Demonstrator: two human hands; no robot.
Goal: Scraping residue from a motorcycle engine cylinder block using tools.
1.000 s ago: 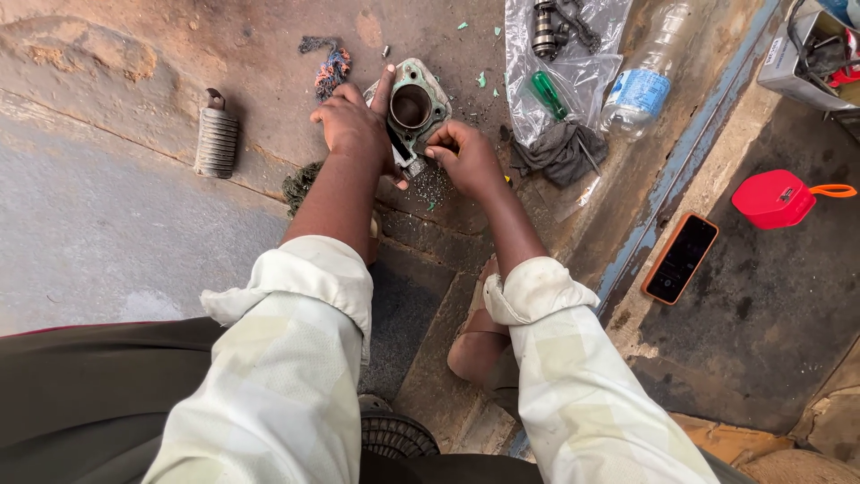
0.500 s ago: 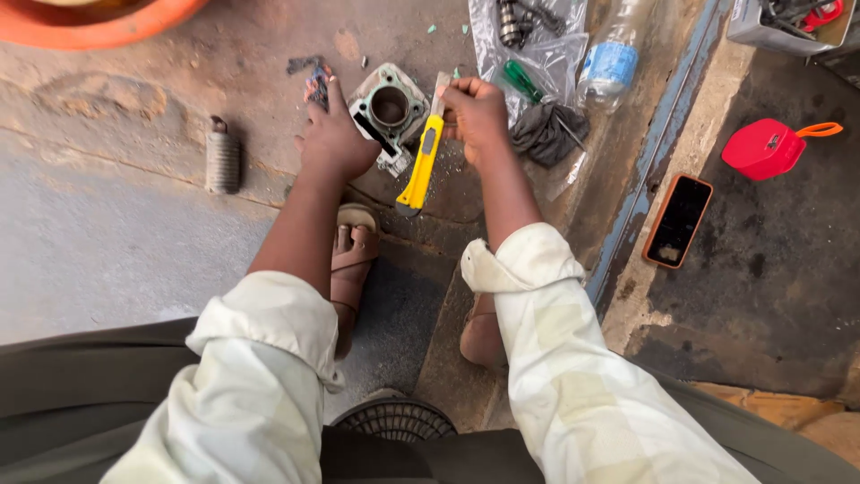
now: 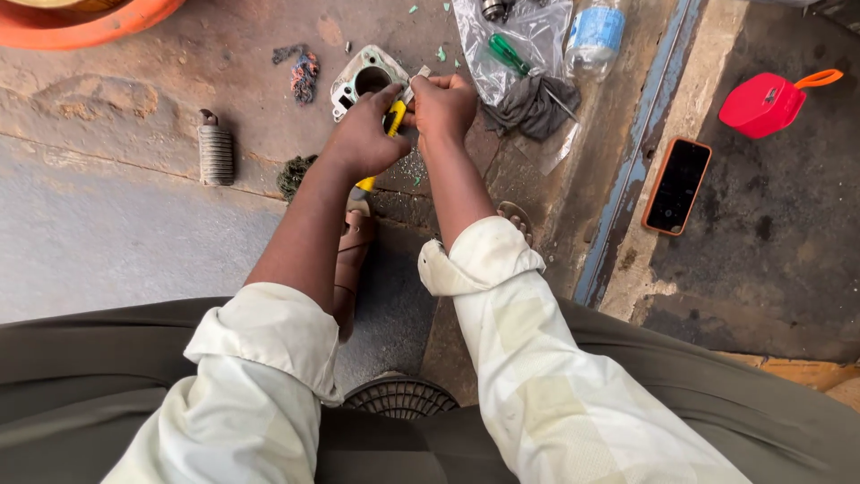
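Both hands have drawn together since half a second ago: then the left hand [image 3: 363, 134] rested on the metal cylinder block [image 3: 365, 82] while the right hand [image 3: 443, 103] alone held the yellow utility knife [image 3: 391, 121] slanting down over the ledge. Now both are closed on the knife, which sits between them just at 6 o'clock of the block. The left hand wraps its yellow body, whose tail shows below the palm. The right pinches the pale blade end at the top with thumb and fingertips. The block lies untouched on the concrete at 12 o'clock of the hands.

At 3 o'clock of the right hand, just beside it, lies a grey rag [image 3: 530, 106] with a green-handled screwdriver [image 3: 507, 54] on a clear plastic bag [image 3: 520, 36]. A plastic bottle [image 3: 593, 31] lies beyond them. At 9 o'clock, well apart, stands a ribbed rubber footpeg [image 3: 215, 152]; a small coloured rag [image 3: 305, 73] lies near the block at 10 o'clock. The concrete ledge edge runs just below the hands, with a sandalled foot [image 3: 351, 260] at 6 o'clock. Open concrete lies between footpeg and block. Farther at 3 o'clock, past a blue metal rail [image 3: 638, 152], lie a phone [image 3: 677, 185] and a red pouch [image 3: 767, 103].
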